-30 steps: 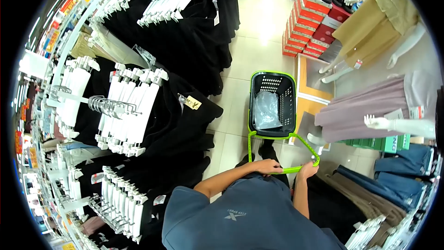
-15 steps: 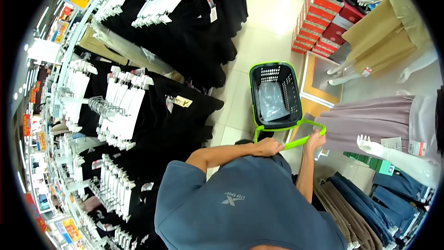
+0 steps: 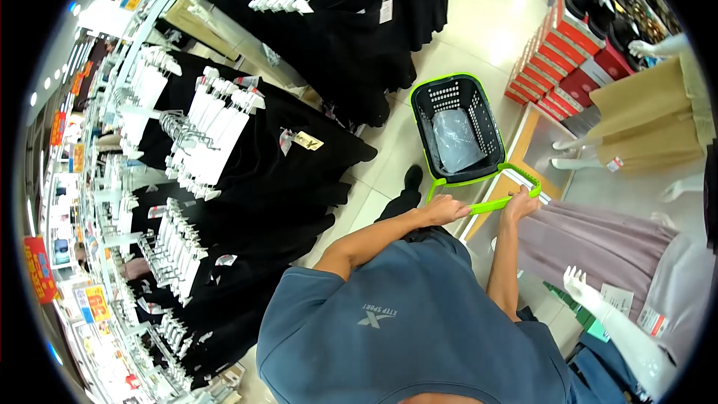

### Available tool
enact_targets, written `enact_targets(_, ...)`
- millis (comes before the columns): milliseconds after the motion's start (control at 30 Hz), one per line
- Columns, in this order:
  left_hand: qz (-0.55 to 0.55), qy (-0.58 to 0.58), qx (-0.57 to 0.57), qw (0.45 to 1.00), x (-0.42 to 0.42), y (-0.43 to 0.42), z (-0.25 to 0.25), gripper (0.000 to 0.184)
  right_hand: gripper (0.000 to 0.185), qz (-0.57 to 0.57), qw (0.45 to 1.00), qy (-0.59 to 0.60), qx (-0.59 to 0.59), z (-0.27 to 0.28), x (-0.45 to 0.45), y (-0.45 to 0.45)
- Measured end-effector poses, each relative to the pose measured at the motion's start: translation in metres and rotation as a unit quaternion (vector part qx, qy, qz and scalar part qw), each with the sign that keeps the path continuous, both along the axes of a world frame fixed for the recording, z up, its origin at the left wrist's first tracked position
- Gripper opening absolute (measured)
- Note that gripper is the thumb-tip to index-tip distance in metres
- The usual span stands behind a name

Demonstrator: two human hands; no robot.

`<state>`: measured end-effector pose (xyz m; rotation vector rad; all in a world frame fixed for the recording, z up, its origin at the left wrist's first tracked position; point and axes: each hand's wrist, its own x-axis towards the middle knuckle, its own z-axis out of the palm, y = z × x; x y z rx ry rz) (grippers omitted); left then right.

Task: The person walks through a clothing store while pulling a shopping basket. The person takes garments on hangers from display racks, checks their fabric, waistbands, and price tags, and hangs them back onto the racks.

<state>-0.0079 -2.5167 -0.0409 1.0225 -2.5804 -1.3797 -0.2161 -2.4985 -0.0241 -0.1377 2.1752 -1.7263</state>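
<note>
A black shopping basket with a bright green rim stands out in front of my body, tilted a little. Inside it lies a clear plastic package with something greyish in it. The green handle reaches back toward me. My left hand is closed at the handle's near left end, and my right hand is wrapped round its right corner. Both hands are at waist height before my grey-blue shirt.
Racks of black garments on white hangers line the left side. Red shoe boxes are stacked at the upper right. Mannequins wear a tan skirt and a mauve skirt. One black shoe shows on the tiled floor.
The basket has shifted right and slightly up in view, with both hands still on its handle. The racks and mannequins have shifted and turned in view. A foot now shows left of the basket.
</note>
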Motion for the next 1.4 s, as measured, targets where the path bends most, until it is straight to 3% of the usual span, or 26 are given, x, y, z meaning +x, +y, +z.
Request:
enact_targets(233,0.045,-0.035,-0.048,0.997,0.022,-0.039,0.010,0.048,0.018,0.019,0.997,-0.044,-0.054,-0.038,0.013,-0.023)
enact_targets(400,0.112,0.016,-0.128,0.985,0.030,-0.066,-0.025,0.042,0.015,0.031,0.995,-0.071,-0.063,-0.042,0.020,-0.035)
enact_targets(733,0.135,0.071,-0.174,0.973,0.033,-0.178,-0.034,0.037,0.008,0.029,0.997,-0.065,-0.041,-0.076,0.007,-0.122)
enact_targets(900,0.159,0.107,-0.129,0.973,0.035,-0.225,-0.032,0.036,0.009,0.035,0.997,-0.070,-0.005,-0.078,0.000,-0.170)
enact_targets(1133,0.111,0.133,-0.096,0.980,0.028,-0.249,-0.019,0.036,0.010,-0.011,0.989,-0.146,0.022,-0.061,-0.014,-0.196)
enact_targets(1400,0.081,0.181,0.117,0.973,0.044,-0.245,0.005,0.033,0.009,-0.002,0.991,-0.094,0.096,-0.053,-0.028,-0.184)
